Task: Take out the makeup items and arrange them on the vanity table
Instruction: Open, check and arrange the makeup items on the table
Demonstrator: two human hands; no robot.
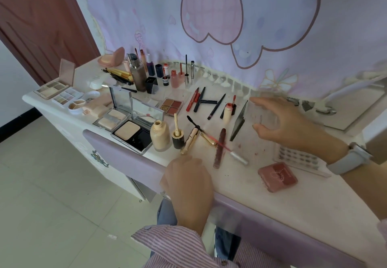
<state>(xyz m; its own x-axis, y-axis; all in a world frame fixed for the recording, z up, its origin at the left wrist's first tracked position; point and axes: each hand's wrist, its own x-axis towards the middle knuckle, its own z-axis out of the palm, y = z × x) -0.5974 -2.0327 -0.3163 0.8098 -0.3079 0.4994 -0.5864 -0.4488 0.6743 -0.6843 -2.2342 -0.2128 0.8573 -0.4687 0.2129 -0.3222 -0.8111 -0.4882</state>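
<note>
The white vanity table [261,202] is strewn with makeup. My right hand [293,125] grips a clear plastic case [262,113] between thumb and fingers, just above the tabletop at the back right; a dark flat lid [237,125] leans at its left side. My left hand [188,182] sits at the table's front edge with its back to the camera and its fingers hidden, beside the end of a gold mascara tube [188,142]. A beige foundation bottle [160,135] and its gold cap [177,137] stand left of the tube.
Open powder compacts [132,133] and palettes [60,91] fill the left side. Bottles and brushes [140,73] stand at the back. Pencils [201,100] lie mid-table, with a dark lip gloss tube [218,148], a pink compact [277,175] and a lash tray [299,158] nearer me.
</note>
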